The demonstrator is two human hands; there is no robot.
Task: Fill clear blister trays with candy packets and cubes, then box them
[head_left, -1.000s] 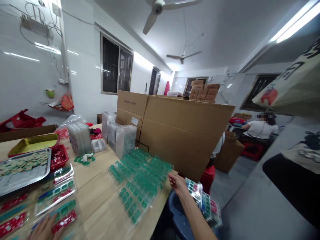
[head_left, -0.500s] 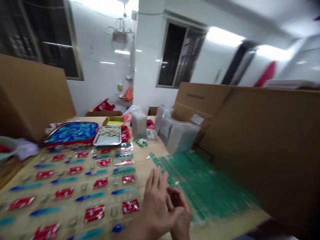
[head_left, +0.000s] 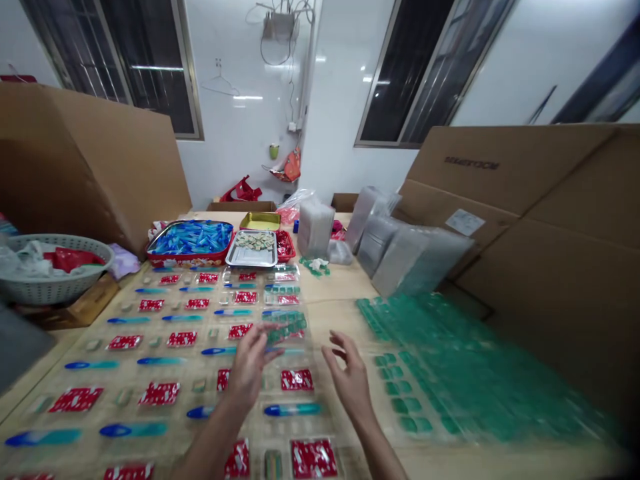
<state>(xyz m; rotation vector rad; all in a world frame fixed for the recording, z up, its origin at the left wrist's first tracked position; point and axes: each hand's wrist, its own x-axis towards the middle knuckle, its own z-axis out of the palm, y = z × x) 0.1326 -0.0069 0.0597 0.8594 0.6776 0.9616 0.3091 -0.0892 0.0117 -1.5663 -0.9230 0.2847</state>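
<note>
My left hand (head_left: 251, 363) is over the rows of clear trays, its fingers apart, close to a green sheet (head_left: 284, 327) lying on a tray. To the right of it, my right hand (head_left: 347, 370) hovers at the edge of the trays with its fingers curved and apart, nothing visible between them. Each clear tray carries a red packet (head_left: 297, 380), a blue pen-like item (head_left: 293, 409) and a small pale piece (head_left: 273, 463). Many green sheets in clear plastic (head_left: 465, 367) cover the table's right part.
At the back stand a red-rimmed tray of blue items (head_left: 193, 241), a silver tray (head_left: 251, 249) and stacked clear plastic containers (head_left: 316, 229). Cardboard boxes (head_left: 500, 180) border the right. A grey basket (head_left: 55, 283) sits at the left.
My hands, close together before, are now apart, the left over the trays and the right beside them. A green strip lies on a tray near my left hand. The view has shifted.
</note>
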